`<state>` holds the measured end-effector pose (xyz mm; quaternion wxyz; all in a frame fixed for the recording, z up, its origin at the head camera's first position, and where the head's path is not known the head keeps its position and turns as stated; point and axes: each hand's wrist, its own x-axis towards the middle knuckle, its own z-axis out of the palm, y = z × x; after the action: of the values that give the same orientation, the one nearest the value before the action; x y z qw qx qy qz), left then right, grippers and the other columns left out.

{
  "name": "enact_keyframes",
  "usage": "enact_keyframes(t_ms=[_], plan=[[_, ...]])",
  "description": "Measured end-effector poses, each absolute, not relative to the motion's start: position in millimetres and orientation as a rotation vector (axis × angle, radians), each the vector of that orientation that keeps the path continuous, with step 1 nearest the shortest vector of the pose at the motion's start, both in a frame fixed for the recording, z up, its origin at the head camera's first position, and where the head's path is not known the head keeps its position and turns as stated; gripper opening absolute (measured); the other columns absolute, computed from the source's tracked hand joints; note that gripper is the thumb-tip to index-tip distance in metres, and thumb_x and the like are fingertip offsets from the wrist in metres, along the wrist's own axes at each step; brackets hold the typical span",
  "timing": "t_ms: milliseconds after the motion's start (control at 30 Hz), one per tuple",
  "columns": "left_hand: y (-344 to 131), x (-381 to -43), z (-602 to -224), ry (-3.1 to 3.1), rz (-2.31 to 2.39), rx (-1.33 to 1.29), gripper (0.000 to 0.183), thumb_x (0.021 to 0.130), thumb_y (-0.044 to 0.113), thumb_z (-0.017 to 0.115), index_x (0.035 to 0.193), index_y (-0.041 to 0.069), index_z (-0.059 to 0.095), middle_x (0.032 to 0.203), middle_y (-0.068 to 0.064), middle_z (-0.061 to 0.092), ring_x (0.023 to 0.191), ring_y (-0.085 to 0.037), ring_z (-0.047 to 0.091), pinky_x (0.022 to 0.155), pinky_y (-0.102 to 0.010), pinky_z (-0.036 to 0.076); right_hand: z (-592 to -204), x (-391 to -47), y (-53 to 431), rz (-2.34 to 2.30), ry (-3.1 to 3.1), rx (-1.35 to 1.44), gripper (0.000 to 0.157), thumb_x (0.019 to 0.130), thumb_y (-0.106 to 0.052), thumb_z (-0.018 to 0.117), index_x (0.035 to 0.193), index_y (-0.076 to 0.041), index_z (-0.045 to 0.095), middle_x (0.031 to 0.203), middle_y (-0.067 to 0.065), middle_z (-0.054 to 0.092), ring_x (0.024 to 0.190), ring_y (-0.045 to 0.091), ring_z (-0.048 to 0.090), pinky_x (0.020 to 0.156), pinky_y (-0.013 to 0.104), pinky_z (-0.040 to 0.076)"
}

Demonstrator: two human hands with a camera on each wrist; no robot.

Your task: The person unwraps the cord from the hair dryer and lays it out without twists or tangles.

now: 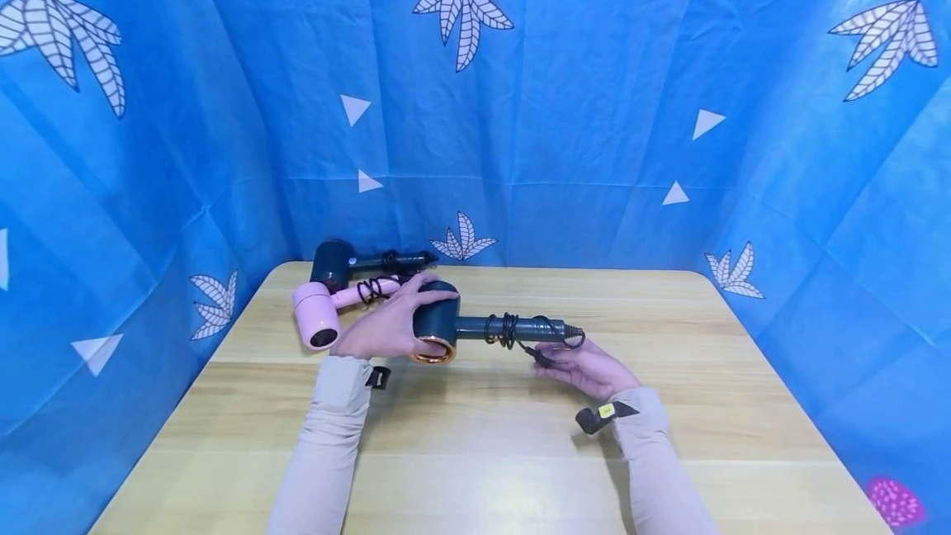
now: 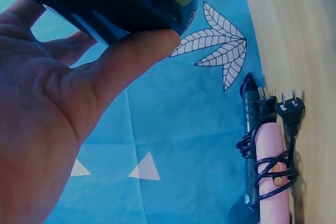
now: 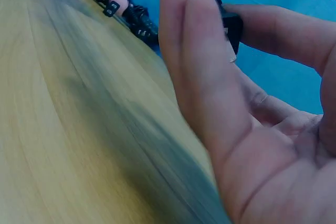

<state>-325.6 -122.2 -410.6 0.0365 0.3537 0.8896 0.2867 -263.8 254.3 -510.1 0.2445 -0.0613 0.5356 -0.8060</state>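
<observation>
My left hand (image 1: 390, 322) grips the head of a dark blue hair dryer (image 1: 437, 316) with a copper-coloured rim, thumb and fingers spread round it. Held above the table, the dryer has its handle pointing right, with the black cord (image 1: 508, 330) coiled round it. Under the handle's end, my right hand (image 1: 583, 366) pinches the cord's black plug (image 3: 231, 30) between thumb and fingers. In the left wrist view, the thumb lies along the dryer's glossy dark head (image 2: 115, 3).
Left of the held dryer, a pink hair dryer (image 1: 315, 316) lies on the wooden table (image 1: 505, 469), cord wrapped round its handle. Behind it lies another dark hair dryer (image 1: 332, 265) near the back edge. Blue patterned cloth (image 1: 557, 106) hangs round the back and sides.
</observation>
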Motion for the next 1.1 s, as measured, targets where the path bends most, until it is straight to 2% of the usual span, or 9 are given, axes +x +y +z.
enact_keyframes(t_ms=[167, 267, 367, 500, 600, 700, 900, 1100], plan=[[-120.9, -325.3, -412.4, 2.716, 0.881, 1.078, 0.081, 0.072, 0.038, 0.093, 0.145, 0.036, 0.057, 0.163, -0.002, 0.03, 0.142, -0.039, 0.044, 0.107, -0.058, 0.051, -510.6, -265.2, 257.3, -2.178, 1.568, -0.051, 0.032, 0.099, 0.002, 0.057, 0.13, -0.005, 0.059, 0.116, 0.012, 0.073, 0.102, 0.019, 0.075, 0.087, 0.023, 0.061], [-120.0, -325.2, -413.6, 2.722, 0.869, 1.078, 0.081, 0.072, 0.039, 0.093, 0.145, 0.035, 0.058, 0.162, -0.003, 0.031, 0.14, -0.04, 0.045, 0.105, -0.058, 0.052, -510.2, -265.0, 259.3, -2.183, 1.599, -0.024, 0.042, 0.097, 0.005, 0.055, 0.139, 0.002, 0.051, 0.111, 0.011, 0.076, 0.094, 0.013, 0.074, 0.08, 0.019, 0.059], [-118.4, -324.8, -414.1, 2.72, 0.865, 1.1, 0.082, 0.072, 0.039, 0.093, 0.145, 0.032, 0.058, 0.161, -0.004, 0.032, 0.139, -0.04, 0.046, 0.105, -0.057, 0.053, -509.1, -264.7, 260.8, -2.183, 1.63, -0.026, 0.047, 0.093, 0.011, 0.052, 0.14, 0.008, 0.048, 0.105, 0.008, 0.077, 0.087, 0.01, 0.072, 0.075, 0.018, 0.058], [-116.1, -323.8, -413.7, 2.717, 0.857, 1.112, 0.082, 0.071, 0.039, 0.093, 0.145, 0.03, 0.059, 0.16, -0.004, 0.033, 0.14, -0.039, 0.045, 0.106, -0.056, 0.052, -506.4, -265.2, 262.9, -2.2, 1.663, -0.019, 0.03, 0.094, 0.008, 0.054, 0.123, 0.002, 0.061, 0.098, 0.007, 0.078, 0.079, 0.009, 0.07, 0.07, 0.017, 0.057], [-114.9, -323.3, -413.6, 2.718, 0.841, 1.108, 0.082, 0.071, 0.041, 0.093, 0.145, 0.03, 0.058, 0.161, -0.004, 0.032, 0.141, -0.038, 0.043, 0.107, -0.056, 0.052, -504.3, -266.3, 264.6, -2.221, 1.674, -0.013, 0.018, 0.098, 0.001, 0.057, 0.109, -0.007, 0.067, 0.095, 0.006, 0.078, 0.077, 0.008, 0.069, 0.069, 0.017, 0.057], [-113.8, -323.2, -413.8, 2.717, 0.834, 1.102, 0.083, 0.072, 0.041, 0.093, 0.146, 0.03, 0.058, 0.161, -0.005, 0.032, 0.142, -0.037, 0.042, 0.107, -0.056, 0.051, -502.6, -267.2, 266.0, -2.237, 1.687, -0.021, 0.016, 0.1, -0.002, 0.057, 0.103, -0.01, 0.069, 0.094, 0.003, 0.076, 0.077, 0.007, 0.068, 0.072, 0.017, 0.058], [-113.0, -324.0, -415.3, 2.714, 0.823, 1.099, 0.082, 0.071, 0.04, 0.093, 0.146, 0.03, 0.058, 0.162, -0.005, 0.032, 0.143, -0.038, 0.041, 0.107, -0.058, 0.052, -499.3, -268.3, 267.2, -2.272, 1.707, 0.006, 0.018, 0.106, -0.008, 0.051, 0.107, -0.01, 0.069, 0.095, 0.001, 0.07, 0.077, 0.005, 0.066, 0.073, 0.016, 0.057], [-112.1, -324.2, -418.2, 2.711, 0.818, 1.093, 0.082, 0.072, 0.04, 0.093, 0.146, 0.032, 0.058, 0.162, -0.003, 0.032, 0.143, -0.037, 0.042, 0.106, -0.057, 0.052, -496.3, -270.1, 268.9, -2.298, 1.698, 0.021, 0.021, 0.106, -0.009, 0.051, 0.106, -0.012, 0.072, 0.097, 0.002, 0.074, 0.078, 0.004, 0.069, 0.072, 0.014, 0.058]])
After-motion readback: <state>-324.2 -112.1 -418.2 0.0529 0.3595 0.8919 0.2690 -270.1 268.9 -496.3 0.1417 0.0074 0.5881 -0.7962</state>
